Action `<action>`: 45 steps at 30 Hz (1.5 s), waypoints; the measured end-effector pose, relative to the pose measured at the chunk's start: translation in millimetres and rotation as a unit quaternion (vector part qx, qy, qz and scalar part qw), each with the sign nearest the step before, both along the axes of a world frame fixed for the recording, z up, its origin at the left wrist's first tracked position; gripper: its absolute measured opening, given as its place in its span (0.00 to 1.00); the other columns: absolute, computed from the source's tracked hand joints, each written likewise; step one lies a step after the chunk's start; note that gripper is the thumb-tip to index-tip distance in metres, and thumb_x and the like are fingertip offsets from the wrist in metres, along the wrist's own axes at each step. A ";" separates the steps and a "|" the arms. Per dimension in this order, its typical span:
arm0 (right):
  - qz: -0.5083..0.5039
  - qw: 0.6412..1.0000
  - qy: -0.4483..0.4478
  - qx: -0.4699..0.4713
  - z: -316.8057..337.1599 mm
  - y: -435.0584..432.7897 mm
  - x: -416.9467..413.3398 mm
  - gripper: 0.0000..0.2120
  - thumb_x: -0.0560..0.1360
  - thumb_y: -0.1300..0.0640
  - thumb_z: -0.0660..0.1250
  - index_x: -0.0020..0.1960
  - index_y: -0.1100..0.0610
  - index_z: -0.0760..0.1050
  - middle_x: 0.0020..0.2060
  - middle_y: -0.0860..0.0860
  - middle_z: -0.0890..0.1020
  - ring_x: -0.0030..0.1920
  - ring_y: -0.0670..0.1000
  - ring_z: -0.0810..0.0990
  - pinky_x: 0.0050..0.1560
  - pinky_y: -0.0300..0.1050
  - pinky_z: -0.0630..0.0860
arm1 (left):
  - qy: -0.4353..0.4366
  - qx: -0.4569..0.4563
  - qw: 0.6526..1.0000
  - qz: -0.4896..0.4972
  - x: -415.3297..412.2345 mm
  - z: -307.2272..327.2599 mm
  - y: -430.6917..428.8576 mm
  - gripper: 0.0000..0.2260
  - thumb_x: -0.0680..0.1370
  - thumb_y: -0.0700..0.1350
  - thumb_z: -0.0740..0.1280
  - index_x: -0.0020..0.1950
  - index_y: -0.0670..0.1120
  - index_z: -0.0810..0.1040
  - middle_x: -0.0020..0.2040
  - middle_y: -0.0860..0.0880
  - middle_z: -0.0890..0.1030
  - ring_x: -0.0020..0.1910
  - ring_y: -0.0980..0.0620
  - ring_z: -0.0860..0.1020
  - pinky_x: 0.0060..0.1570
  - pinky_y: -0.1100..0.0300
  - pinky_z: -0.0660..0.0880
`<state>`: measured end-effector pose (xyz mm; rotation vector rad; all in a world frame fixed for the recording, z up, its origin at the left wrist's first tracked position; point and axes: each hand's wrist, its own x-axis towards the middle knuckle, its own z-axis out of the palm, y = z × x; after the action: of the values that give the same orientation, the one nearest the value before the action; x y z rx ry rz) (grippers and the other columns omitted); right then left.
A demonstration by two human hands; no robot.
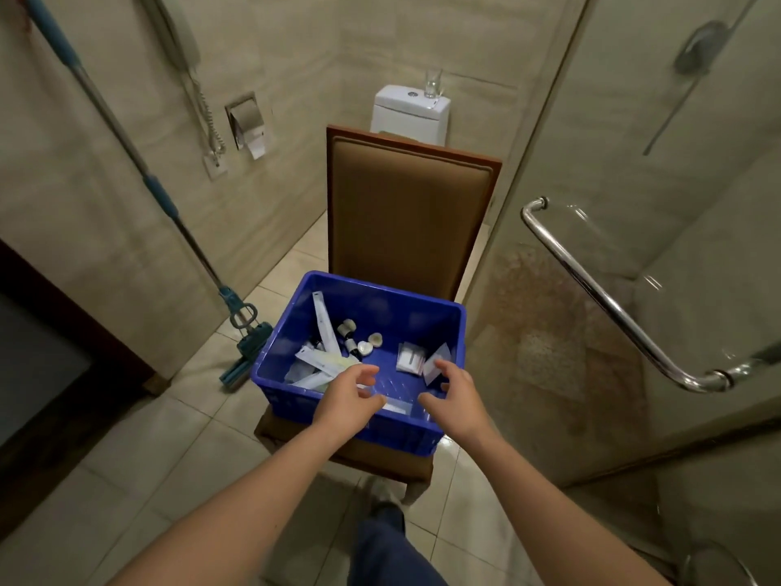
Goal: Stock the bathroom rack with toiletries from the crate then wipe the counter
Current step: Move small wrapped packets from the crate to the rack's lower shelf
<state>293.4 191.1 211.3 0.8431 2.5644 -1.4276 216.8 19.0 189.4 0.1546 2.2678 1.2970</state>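
Both hands reach into the blue crate (382, 304), fingers (366, 370) spread and empty: left hand (348, 397) over long packets (310, 359) in its near-left corner, right hand (458, 393) just short of flat sachets (412, 356) by its right edge.

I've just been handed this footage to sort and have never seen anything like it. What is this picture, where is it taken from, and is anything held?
No machine here: these are a person's two bare hands. The single picture comes from a camera worn on the head, looking forward and down. The left hand and right hand reach, open and holding nothing, into a blue crate on a brown chair. Inside lie small bottles, long white sachets and flat packets. A mop leans at left; a toilet stands behind.
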 end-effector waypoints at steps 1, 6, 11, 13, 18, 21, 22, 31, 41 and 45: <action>0.001 1.000 -0.007 -0.001 -3.6 4.0 -9.3 0.32 0.75 0.57 0.69 0.75 0.49 0.62 0.72 0.50 0.66 0.65 0.50 0.73 0.61 0.51 0.78 | -0.007 0.000 1.000 0.001 -7.8 -4.2 3.4 0.21 0.75 0.44 0.72 0.67 0.54 0.71 0.59 0.56 0.76 0.56 0.55 0.76 0.38 0.69 0.72; 0.022 0.999 -0.047 0.002 -28.0 26.4 -64.9 0.31 0.75 0.56 0.69 0.74 0.48 0.62 0.70 0.49 0.67 0.60 0.48 0.74 0.53 0.43 0.77 | -0.043 0.001 0.999 0.020 -57.0 -28.0 24.5 0.21 0.75 0.43 0.72 0.66 0.53 0.72 0.59 0.55 0.77 0.54 0.56 0.77 0.48 0.62 0.76; 0.055 0.992 -0.112 -0.012 -60.2 50.5 -117.7 0.31 0.74 0.56 0.69 0.75 0.50 0.63 0.69 0.51 0.68 0.60 0.50 0.75 0.54 0.47 0.78 | -0.098 -0.008 0.995 0.033 -105.1 -57.8 42.7 0.22 0.74 0.41 0.72 0.67 0.50 0.73 0.59 0.51 0.78 0.53 0.53 0.78 0.56 0.54 0.77; 0.068 0.988 -0.135 -0.018 -71.5 56.2 -129.8 0.31 0.73 0.56 0.70 0.74 0.52 0.63 0.68 0.53 0.69 0.61 0.52 0.75 0.58 0.52 0.78 | -0.116 -0.021 0.992 0.037 -116.3 -69.0 46.3 0.22 0.74 0.42 0.73 0.67 0.50 0.73 0.57 0.52 0.78 0.51 0.53 0.79 0.56 0.51 0.78; 0.108 0.974 -0.198 -0.025 -115.7 65.2 -152.8 0.32 0.73 0.57 0.71 0.74 0.55 0.64 0.68 0.55 0.69 0.62 0.55 0.75 0.61 0.50 0.75 | -0.168 -0.048 0.983 0.057 -132.8 -105.8 53.0 0.20 0.73 0.41 0.73 0.64 0.51 0.74 0.53 0.53 0.77 0.47 0.53 0.79 0.55 0.50 0.78; 0.126 0.963 -0.237 -0.028 -145.3 60.3 -158.6 0.34 0.73 0.56 0.71 0.75 0.54 0.62 0.71 0.54 0.66 0.65 0.55 0.72 0.61 0.46 0.73 | -0.195 -0.065 0.977 0.063 -135.6 -130.6 52.6 0.20 0.72 0.40 0.73 0.61 0.51 0.74 0.51 0.53 0.77 0.47 0.52 0.78 0.56 0.53 0.77; 0.132 0.960 -0.246 -0.028 -155.2 57.8 -160.0 0.34 0.73 0.55 0.71 0.76 0.54 0.61 0.71 0.54 0.66 0.66 0.55 0.72 0.61 0.46 0.72 | -0.201 -0.073 0.975 0.061 -136.3 -139.4 52.1 0.19 0.72 0.39 0.73 0.61 0.51 0.75 0.51 0.53 0.77 0.46 0.53 0.78 0.55 0.55 0.76; 0.140 0.943 -0.302 -0.011 -236.2 44.0 -162.8 0.33 0.73 0.56 0.71 0.75 0.52 0.63 0.70 0.53 0.67 0.66 0.55 0.71 0.57 0.48 0.74 | -0.260 -0.101 0.960 -0.018 -135.7 -213.9 58.3 0.20 0.73 0.37 0.72 0.62 0.49 0.74 0.50 0.54 0.76 0.42 0.55 0.77 0.50 0.62 0.75; 0.218 0.908 -0.332 0.135 -287.9 41.2 -160.5 0.24 0.70 0.54 0.71 0.65 0.51 0.70 0.59 0.53 0.72 0.62 0.56 0.69 0.54 0.49 0.71 | -0.253 -0.102 0.961 -0.036 -145.2 -256.0 66.2 0.20 0.73 0.34 0.68 0.64 0.45 0.74 0.48 0.52 0.77 0.43 0.52 0.77 0.51 0.55 0.77; 0.248 0.888 -0.334 0.195 -297.3 36.7 -158.3 0.24 0.70 0.54 0.72 0.63 0.54 0.70 0.58 0.54 0.73 0.60 0.57 0.70 0.51 0.49 0.70 | -0.243 -0.110 0.962 -0.054 -147.4 -259.8 63.1 0.19 0.74 0.34 0.68 0.63 0.47 0.75 0.46 0.56 0.76 0.41 0.53 0.78 0.48 0.61 0.76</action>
<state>135.0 227.7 -86.0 0.5143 2.2718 -0.3777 69.4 82.1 -70.4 -0.1080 1.9265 0.8971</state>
